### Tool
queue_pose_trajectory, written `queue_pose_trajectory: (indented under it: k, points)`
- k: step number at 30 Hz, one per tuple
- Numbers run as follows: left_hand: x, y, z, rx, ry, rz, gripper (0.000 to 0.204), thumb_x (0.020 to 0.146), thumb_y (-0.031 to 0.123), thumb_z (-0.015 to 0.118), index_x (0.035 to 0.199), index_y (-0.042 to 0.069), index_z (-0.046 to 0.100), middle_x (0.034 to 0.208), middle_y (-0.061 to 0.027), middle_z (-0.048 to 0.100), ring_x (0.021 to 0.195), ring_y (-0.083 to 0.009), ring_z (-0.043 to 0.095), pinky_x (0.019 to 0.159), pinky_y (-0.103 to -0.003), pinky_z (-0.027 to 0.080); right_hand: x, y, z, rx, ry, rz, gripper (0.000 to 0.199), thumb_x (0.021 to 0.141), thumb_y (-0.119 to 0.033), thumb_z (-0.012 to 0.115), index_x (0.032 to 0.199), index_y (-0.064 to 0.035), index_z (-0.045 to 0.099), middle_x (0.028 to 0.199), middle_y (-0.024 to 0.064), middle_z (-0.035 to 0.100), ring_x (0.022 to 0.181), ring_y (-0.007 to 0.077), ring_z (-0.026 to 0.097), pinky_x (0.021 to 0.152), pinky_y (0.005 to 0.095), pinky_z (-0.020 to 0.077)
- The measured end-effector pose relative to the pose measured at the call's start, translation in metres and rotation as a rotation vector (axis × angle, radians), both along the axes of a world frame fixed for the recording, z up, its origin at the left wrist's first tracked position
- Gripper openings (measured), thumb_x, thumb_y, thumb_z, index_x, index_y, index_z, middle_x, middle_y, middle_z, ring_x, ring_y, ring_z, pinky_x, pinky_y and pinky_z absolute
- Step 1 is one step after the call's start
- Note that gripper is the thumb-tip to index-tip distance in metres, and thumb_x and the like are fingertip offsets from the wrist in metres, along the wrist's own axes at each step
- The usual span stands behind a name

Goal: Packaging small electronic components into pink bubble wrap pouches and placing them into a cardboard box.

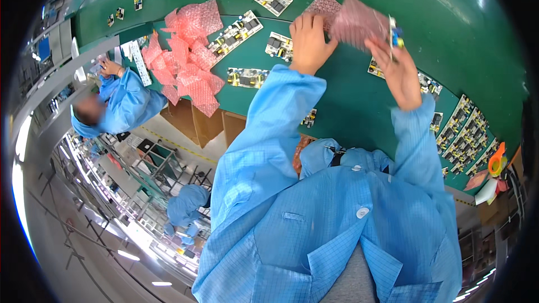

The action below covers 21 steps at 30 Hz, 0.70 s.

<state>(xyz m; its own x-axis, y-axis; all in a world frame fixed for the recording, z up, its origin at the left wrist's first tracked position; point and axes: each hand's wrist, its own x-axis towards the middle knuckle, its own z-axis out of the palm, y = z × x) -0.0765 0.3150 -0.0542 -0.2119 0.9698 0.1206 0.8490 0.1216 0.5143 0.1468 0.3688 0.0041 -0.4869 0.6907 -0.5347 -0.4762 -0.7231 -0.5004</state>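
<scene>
Green curved tabletop [353,95] under everything; loose heap of crumpled pink bubble wrap [182,50] well left of both hands. Translucent pink bubble-wrap pouch [359,22], motion-blurred, sits between the hands on their far side, long axis roughly left-right, right hand [400,73] nearer. Right fingers half bent, tips at pouch's near right corner, apparently pinching a white circuit board with blue and yellow parts [392,36]. Board is edge-on just beside pouch's right end, its visible edge running near-to-far, so crosswise to pouch. Left hand [310,42] has fingers curled, thumb spread toward pouch, at a smaller pink bubble-wrap piece [324,7]; can't tell if gripping it or only touching.
</scene>
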Motion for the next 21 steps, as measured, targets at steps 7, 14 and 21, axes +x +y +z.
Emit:
queue_pose_trajectory:
  k: [7, 14, 21]
  points:
    - [0.001, 0.011, -0.016, -0.002, -0.016, 0.160, 0.022, 0.073, 0.013, 0.070, 0.094, 0.011, 0.065, 0.095, -0.0083, 0.058, 0.094, -0.0311, 0.052, 0.084, -0.045, 0.039, 0.079, -0.112, 0.016, -0.054, -0.148, 0.274, 0.055, 0.090, -0.008, 0.055, 0.139, -0.0013, 0.030, 0.128, 0.0224, 0.053, 0.127, 0.0373, 0.051, 0.107, 0.0397, 0.0430]
    - [0.049, -0.038, 0.031, 0.151, -0.131, 0.067, 0.019, 0.071, 0.007, 0.067, 0.087, 0.008, 0.057, 0.086, -0.0079, 0.053, 0.086, -0.0306, 0.052, 0.074, -0.043, 0.042, 0.111, -0.180, -0.008, 0.102, -0.860, 0.158, 0.072, 0.081, -0.003, 0.073, 0.136, 0.0011, 0.026, 0.122, 0.0136, 0.050, 0.106, 0.0184, 0.053, 0.092, 0.0317, 0.0457]
    - [0.098, -0.133, 0.020, -0.226, -0.016, -0.040, 0.069, 0.072, 0.017, 0.067, 0.137, 0.008, 0.046, 0.147, -0.0229, 0.033, 0.135, -0.0442, 0.032, 0.102, -0.055, 0.036, 0.104, -0.187, 0.003, 0.490, -0.911, 0.214, 0.081, 0.077, -0.004, 0.077, 0.137, 0.0011, 0.023, 0.128, 0.0164, 0.043, 0.113, 0.0236, 0.050, 0.097, 0.0349, 0.0435]
